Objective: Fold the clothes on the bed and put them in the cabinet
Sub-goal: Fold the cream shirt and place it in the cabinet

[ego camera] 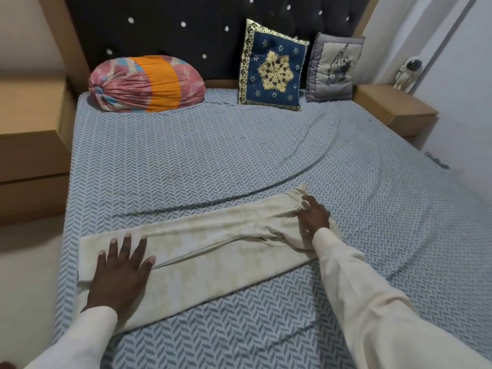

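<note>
Patterned bed [213, 155] carries cream trousers [213, 249] — left hand [121, 272] lies flat, pinning the leg end under it; right hand [312, 219] grips the bunched waist, likely to fold.

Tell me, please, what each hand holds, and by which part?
The left hand only presses flat on the cream garment near its left end; the right hand pinches its bunched right end.

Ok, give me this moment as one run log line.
step: folding cream trousers on bed; left hand: flat, pressing one end; right hand: gripping bunched other end
</note>
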